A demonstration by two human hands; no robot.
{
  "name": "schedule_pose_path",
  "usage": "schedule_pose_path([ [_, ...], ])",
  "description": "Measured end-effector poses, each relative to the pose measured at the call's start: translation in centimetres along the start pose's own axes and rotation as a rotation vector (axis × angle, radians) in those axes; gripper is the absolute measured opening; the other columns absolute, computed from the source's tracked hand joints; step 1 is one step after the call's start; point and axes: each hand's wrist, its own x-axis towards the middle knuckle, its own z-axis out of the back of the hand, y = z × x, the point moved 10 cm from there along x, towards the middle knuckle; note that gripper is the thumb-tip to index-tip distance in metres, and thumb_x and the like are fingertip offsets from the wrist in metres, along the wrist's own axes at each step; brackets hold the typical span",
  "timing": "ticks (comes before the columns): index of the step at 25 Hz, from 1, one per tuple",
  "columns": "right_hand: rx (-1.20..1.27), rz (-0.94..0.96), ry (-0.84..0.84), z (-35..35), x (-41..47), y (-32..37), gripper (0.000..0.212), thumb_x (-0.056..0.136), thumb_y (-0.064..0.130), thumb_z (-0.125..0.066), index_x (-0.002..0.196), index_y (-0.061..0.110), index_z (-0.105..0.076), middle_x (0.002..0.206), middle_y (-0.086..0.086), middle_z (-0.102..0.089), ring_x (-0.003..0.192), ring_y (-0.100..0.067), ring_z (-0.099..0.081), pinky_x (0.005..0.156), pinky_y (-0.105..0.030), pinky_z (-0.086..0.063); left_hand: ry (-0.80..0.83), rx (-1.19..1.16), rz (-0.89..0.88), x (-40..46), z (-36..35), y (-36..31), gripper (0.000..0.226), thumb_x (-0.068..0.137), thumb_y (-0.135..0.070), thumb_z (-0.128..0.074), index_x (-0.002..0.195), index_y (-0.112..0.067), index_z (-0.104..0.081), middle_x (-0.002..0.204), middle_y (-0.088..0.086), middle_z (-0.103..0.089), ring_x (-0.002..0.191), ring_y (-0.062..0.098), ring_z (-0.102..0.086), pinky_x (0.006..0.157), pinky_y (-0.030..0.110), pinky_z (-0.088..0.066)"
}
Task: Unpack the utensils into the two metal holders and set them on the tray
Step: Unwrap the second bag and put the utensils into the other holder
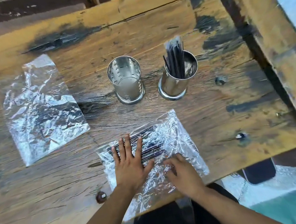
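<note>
Two shiny metal holders stand upright mid-table. The left holder [127, 80] is empty. The right holder [176, 78] has several black utensils [176, 59] sticking out of it. At the near edge lies a clear plastic bag [167, 137] with several black utensils [152, 149] still inside. My left hand [129, 163] lies flat with spread fingers on the bag's left part, pressing the utensils. My right hand [182, 175] rests on the crumpled near end of the bag, its fingers curled into the plastic. No tray is in view.
An empty, crumpled clear bag [39, 111] lies flat at the left of the worn wooden table [219, 117]. A wooden rail [273, 39] runs along the right side. A dark phone-like object [260, 172] lies below the table's right near corner.
</note>
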Motion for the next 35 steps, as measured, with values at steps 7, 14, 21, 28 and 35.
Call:
schedule_pose_path([
  [7, -0.162, -0.083, -0.19, 8.3, 2.2, -4.4, 0.041, 0.097, 0.02, -0.06, 0.137, 0.014, -0.055, 0.13, -0.005, -0.05, 0.096, -0.025, -0.064, 0.08, -0.036, -0.056, 0.006, 0.056, 0.033, 0.0, -0.3, -1.6, 0.093, 0.091, -0.082, -0.019, 0.163, -0.028, 0.006, 0.169, 0.02, 0.007, 0.157, 0.04, 0.013, 0.124, 0.065, -0.002],
  [14, -0.18, -0.179, -0.228, 11.6, 3.7, -5.8, 0.024, 0.093, 0.031, -0.06, 0.114, 0.02, -0.053, 0.11, -0.002, -0.058, 0.081, -0.025, -0.065, 0.068, -0.037, -0.056, -0.035, 0.103, -0.054, 1.0, 0.2, -3.4, 0.103, 0.087, -0.082, -0.035, 0.164, -0.018, -0.01, 0.168, 0.027, 0.002, 0.157, 0.042, 0.009, 0.123, 0.067, -0.002],
  [21, -0.287, -0.254, -0.114, 10.8, 4.1, -5.8, 0.032, 0.092, 0.052, -0.06, 0.094, 0.02, -0.065, 0.09, -0.001, -0.073, 0.082, -0.024, -0.07, 0.065, -0.03, -0.051, -0.086, 0.043, -0.068, 3.4, 1.7, -7.3, 0.094, 0.091, -0.072, -0.036, 0.163, -0.015, -0.016, 0.17, 0.022, -0.004, 0.158, 0.036, 0.002, 0.123, 0.066, -0.005],
  [28, -0.263, -0.253, -0.026, 11.0, 6.0, -5.3, 0.039, 0.09, 0.062, -0.057, 0.092, 0.028, -0.075, 0.083, 0.01, -0.074, 0.076, -0.015, -0.068, 0.071, -0.028, -0.056, -0.113, 0.059, -0.03, 4.3, 0.4, -7.1, 0.091, 0.09, -0.072, -0.035, 0.163, -0.019, -0.019, 0.17, 0.018, -0.014, 0.158, 0.035, -0.012, 0.123, 0.063, -0.012],
  [35, -0.242, -0.158, -0.156, 14.1, 9.2, -1.5, 0.04, 0.092, 0.056, -0.059, 0.077, 0.019, -0.064, 0.071, 0.002, -0.069, 0.071, -0.02, -0.065, 0.07, -0.032, -0.056, -0.128, 0.052, -0.029, 4.3, 0.3, -7.1, 0.089, 0.091, -0.069, -0.037, 0.163, -0.019, -0.019, 0.169, 0.018, -0.014, 0.158, 0.035, -0.013, 0.124, 0.062, -0.009],
])
